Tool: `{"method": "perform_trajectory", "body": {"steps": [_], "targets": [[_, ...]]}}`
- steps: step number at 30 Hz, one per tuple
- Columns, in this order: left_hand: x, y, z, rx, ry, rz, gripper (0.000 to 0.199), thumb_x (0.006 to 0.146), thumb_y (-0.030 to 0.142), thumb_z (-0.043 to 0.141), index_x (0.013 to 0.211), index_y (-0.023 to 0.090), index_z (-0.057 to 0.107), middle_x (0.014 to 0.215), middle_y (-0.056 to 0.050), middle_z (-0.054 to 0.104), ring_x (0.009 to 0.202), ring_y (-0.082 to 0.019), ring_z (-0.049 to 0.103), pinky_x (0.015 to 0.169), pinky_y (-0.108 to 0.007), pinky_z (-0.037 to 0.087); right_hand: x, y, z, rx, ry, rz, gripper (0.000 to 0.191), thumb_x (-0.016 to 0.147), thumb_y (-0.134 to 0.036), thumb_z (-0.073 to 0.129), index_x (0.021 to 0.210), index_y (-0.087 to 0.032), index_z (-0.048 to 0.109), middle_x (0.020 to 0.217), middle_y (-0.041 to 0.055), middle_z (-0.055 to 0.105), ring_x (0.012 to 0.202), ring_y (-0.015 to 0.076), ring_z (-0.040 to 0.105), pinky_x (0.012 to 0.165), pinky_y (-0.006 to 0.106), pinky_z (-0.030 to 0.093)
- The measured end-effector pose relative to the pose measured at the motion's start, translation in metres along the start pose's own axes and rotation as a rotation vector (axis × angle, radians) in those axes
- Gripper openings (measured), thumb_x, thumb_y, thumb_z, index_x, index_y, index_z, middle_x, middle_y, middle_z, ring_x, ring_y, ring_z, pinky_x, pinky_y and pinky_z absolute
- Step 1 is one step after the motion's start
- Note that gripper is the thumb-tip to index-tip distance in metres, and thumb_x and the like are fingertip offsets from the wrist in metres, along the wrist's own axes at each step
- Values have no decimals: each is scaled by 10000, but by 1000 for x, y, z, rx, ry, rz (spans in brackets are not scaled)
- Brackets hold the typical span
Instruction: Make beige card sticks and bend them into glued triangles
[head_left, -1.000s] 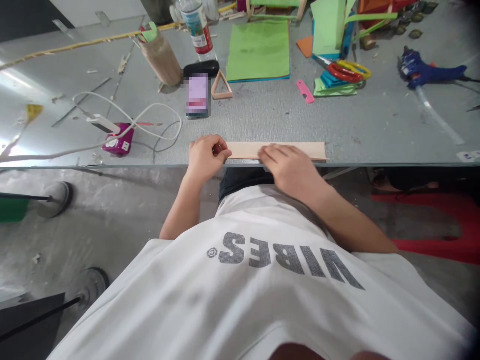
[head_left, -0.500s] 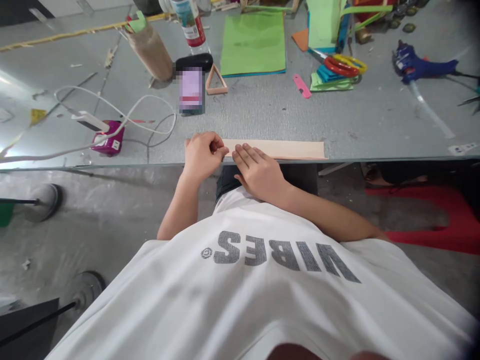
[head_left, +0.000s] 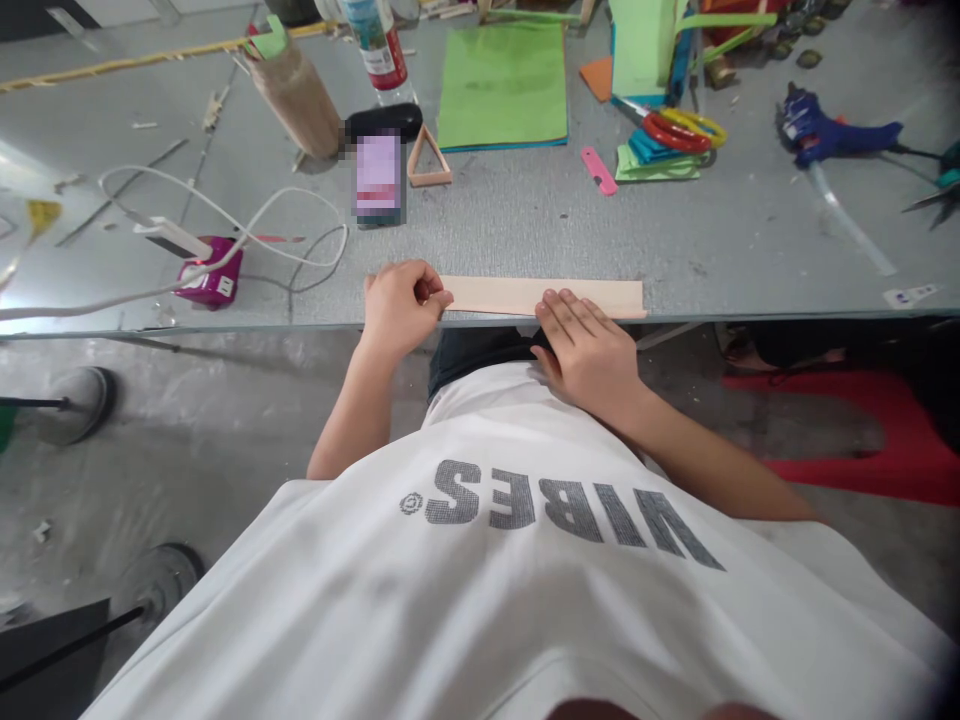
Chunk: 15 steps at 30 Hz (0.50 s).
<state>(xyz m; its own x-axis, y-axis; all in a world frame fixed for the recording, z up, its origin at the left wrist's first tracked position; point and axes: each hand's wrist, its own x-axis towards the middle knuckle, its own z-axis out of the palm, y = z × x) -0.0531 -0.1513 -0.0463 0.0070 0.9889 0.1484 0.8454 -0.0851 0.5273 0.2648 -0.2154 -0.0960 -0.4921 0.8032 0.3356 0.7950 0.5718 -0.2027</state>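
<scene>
One long, pale, flat strip is laid along the near edge of the grey surface, directly in front of the wearer's white T-shirt, and both hands are placed on it. At the strip's left end the left hand is curled, with thumb and forefinger brought close together; whether the strip is pinched between them cannot be told. Toward the right end, the right hand is held flat, its fingers straight and set side by side, their tips resting on the strip's near side; nothing is gripped by it.

Beyond the strip, a triangular frame of similar colour is seen just beside a smartphone, behind which a black case is placed. A stack of green sheets is set farther back. To its right, scissors with red and yellow handles are rested on folded green and blue papers, near a small pink tool. A blue glue gun is positioned at the far right. Well to the left, a purple power adapter is shown with a white charger plugged in.
</scene>
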Motion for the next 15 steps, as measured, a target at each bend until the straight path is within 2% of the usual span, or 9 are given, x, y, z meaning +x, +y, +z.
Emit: {"method": "perform_trajectory", "body": {"steps": [6, 12, 15], "targets": [[0, -2, -1, -20, 5, 9, 153, 929, 225, 848, 864, 262, 714, 849, -19, 730, 928, -255, 656, 1064, -521, 535, -25, 35, -14, -12, 44, 61, 592, 1214, -314, 588, 1764, -146, 728, 1808, 218, 681, 1722, 459, 658, 1424, 729, 541], [-5, -8, -3, -43, -9, 47, 88, 978, 205, 781, 923, 272, 768, 971, -51, 810, 975, -267, 679, 1036, -502, 547, -38, 58, -25, -41, 26, 121, 543, 1235, -320, 530, 1674, -153, 803, 1729, 216, 757, 1679, 434, 707, 1373, 685, 586], [-7, -14, -5, -59, -5, 67, 149, 1002, 181, 725, 981, 277, 838, 1064, -82, 832, 1021, -285, 703, 1025, -503, 552, -36, 62, -26, -52, 47, 103, 502, 1247, -326, 538, 1597, -144, 848, 1672, 216, 801, 1629, 424, 750, 1334, 649, 614]]}}
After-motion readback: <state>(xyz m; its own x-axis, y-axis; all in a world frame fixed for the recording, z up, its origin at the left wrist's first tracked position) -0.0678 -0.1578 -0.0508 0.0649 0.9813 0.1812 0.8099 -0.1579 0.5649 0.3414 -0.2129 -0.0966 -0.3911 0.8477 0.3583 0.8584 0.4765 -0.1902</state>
